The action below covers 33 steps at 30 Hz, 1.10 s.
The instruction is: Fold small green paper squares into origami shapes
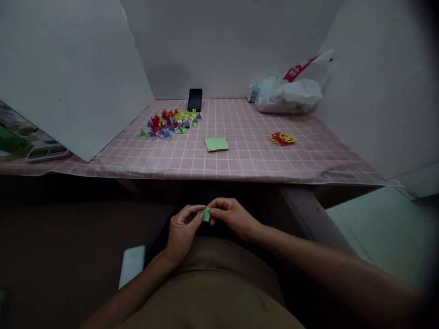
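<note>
At the far left of the frame, a white-rimmed device [48, 154] lies partly behind a pale panel [72, 68]. In the lower left is a white slab [132, 265], just beside the forearm. Left of centre in the upper half, many small folded paper pieces [167, 130] in red, orange, yellow, purple and green crowd the tabletop [247, 162], with a dark phone [195, 99] just behind them.

Below the middle of the frame, the left hand [183, 227] pinches the left side of a small green paper [206, 214], its fingers drawn narrow. The paper sits directly between the two hands, neither one nearer, since both touch it. Its visible part runs roughly up and down the frame; fingertips cover its edges, so its true long axis cannot be told. The right hand [235, 218] grips its upper right edge between thumb and forefinger.

Above them rests a stack of green sheets [217, 144]; farther right, a red-and-yellow item [282, 138] and a plastic bag [290, 97].
</note>
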Each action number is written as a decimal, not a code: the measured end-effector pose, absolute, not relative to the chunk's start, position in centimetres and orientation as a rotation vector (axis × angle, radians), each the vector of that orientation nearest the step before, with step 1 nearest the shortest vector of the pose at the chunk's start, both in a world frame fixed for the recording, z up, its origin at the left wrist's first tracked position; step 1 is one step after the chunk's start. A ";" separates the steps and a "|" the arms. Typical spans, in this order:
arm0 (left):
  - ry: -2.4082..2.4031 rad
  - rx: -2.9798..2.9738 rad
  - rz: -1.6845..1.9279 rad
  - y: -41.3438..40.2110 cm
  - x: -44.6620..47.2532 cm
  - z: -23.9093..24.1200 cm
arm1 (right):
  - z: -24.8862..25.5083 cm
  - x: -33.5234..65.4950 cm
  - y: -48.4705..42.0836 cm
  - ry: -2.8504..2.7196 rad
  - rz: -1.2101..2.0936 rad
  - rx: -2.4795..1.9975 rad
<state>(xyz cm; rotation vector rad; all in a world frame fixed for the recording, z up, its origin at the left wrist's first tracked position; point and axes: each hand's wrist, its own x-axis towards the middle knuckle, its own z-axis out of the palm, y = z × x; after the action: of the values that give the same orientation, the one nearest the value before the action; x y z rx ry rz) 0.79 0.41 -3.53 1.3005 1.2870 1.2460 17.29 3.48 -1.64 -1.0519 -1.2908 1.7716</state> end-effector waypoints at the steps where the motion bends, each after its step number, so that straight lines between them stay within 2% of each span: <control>1: 1.284 1.301 1.251 0.4 0.8 -3.5 | -1.7 17.3 3.5 -1.290 1.768 -1.054; 33: 1.209 1.109 1.221 0.8 1.3 -3.4 | -1.7 17.0 3.2 -1.398 1.648 -1.110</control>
<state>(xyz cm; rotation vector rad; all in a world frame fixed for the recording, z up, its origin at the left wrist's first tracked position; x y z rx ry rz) 1.33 0.75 -3.42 1.1088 1.2092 1.2208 17.01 3.24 -1.71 -1.1096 -1.3980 1.6484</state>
